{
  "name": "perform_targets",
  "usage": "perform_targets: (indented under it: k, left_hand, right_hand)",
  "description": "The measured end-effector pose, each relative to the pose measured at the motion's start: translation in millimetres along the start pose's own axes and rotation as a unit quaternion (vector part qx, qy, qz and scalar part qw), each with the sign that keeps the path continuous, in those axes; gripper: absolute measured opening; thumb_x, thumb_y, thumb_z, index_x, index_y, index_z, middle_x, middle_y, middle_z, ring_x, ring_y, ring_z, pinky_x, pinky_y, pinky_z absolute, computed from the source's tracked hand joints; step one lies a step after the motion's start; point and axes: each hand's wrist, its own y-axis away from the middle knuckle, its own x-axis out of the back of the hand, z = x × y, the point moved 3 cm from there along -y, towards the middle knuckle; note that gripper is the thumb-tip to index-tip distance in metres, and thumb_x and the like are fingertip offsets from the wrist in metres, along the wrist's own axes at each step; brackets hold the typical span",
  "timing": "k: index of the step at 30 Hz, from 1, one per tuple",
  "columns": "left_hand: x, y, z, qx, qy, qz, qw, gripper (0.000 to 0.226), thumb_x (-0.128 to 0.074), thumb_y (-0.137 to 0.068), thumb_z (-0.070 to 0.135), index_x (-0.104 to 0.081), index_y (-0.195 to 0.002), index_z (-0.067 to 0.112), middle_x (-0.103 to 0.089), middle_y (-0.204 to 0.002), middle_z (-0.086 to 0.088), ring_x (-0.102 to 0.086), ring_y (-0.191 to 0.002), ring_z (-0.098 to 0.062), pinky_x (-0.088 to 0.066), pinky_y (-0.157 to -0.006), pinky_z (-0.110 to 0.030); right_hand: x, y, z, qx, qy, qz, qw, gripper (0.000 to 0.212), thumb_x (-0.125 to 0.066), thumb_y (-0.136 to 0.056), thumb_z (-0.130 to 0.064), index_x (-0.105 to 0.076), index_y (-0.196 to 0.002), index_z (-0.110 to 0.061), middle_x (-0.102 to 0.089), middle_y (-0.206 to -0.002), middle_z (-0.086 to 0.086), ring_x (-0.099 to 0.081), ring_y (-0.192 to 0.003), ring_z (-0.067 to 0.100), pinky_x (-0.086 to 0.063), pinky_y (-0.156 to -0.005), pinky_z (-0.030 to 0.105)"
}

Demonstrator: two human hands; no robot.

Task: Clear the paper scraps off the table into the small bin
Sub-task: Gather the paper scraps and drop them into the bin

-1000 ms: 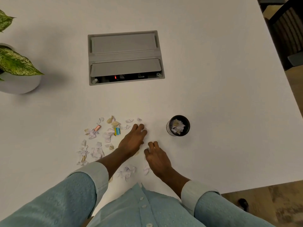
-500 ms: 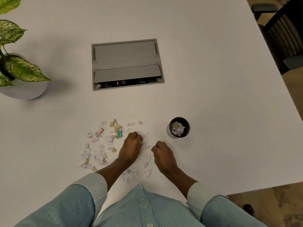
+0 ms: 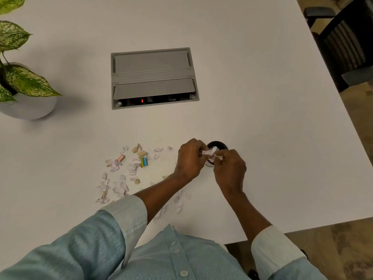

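Note:
A small black bin (image 3: 220,144) stands on the white table (image 3: 262,128), mostly covered by my hands. My left hand (image 3: 190,158) grips white paper scraps (image 3: 207,152) right over the bin's mouth. Beside it my right hand (image 3: 230,168) pinches more white scraps (image 3: 219,158) at the bin's near rim. Several loose scraps (image 3: 121,174), white, tan, one pink and one blue-yellow, lie scattered on the table left of my hands. A few more scraps (image 3: 178,201) lie between my forearms.
A grey cable box (image 3: 153,77) with an open flap is set into the table farther back. A potted plant (image 3: 22,91) in a white pot stands at the far left. A dark chair (image 3: 347,41) is beyond the table's right edge, and the near edge runs close to my body.
Both hands picked scraps up off the table and moved right and forward to the bin, where they now hold them over its mouth. The camera view shifted slightly.

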Motion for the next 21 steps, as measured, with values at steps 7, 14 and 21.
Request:
perform_targets:
  k: [7, 14, 21]
  left_hand:
    - [-17.9, -7.2, 20.5, -0.03, 0.002, -0.03, 0.999, 0.01, -0.072, -0.078, 0.01, -0.067, -0.086, 0.007, -0.069, -0.083, -0.006, -0.061, -0.072, -0.022, -0.055, -0.065, -0.048]
    - [-17.0, 1.7, 14.3, -0.057, 0.003, -0.032, 0.998, 0.024, -0.069, -0.078, 0.003, -0.072, -0.101, 0.007, -0.073, -0.101, -0.008, -0.066, -0.091, -0.024, -0.058, -0.08, -0.045]
    - [15.5, 38.3, -55.7, 0.007, -0.096, -0.072, 0.993, 0.038, -0.081, -0.082, 0.012, -0.067, -0.117, 0.017, -0.063, -0.121, -0.001, -0.055, -0.112, -0.019, -0.058, -0.084, -0.043]
  right_hand:
    - [7.3, -20.0, 15.8, -0.02, -0.011, -0.04, 0.999, 0.028, -0.067, -0.084, -0.001, -0.069, -0.109, -0.013, -0.068, -0.099, 0.007, -0.066, -0.084, 0.024, -0.054, -0.074, 0.034]
    - [4.1, -19.9, 18.3, -0.008, -0.029, -0.046, 0.998, 0.031, -0.061, -0.088, 0.001, -0.065, -0.114, -0.015, -0.069, -0.107, 0.005, -0.068, -0.091, 0.023, -0.061, -0.077, 0.042]
    - [-9.5, 13.6, 5.0, 0.079, -0.074, -0.111, 0.988, 0.021, -0.073, -0.086, -0.011, -0.067, -0.104, -0.021, -0.068, -0.099, -0.004, -0.064, -0.075, 0.008, -0.059, -0.071, 0.037]
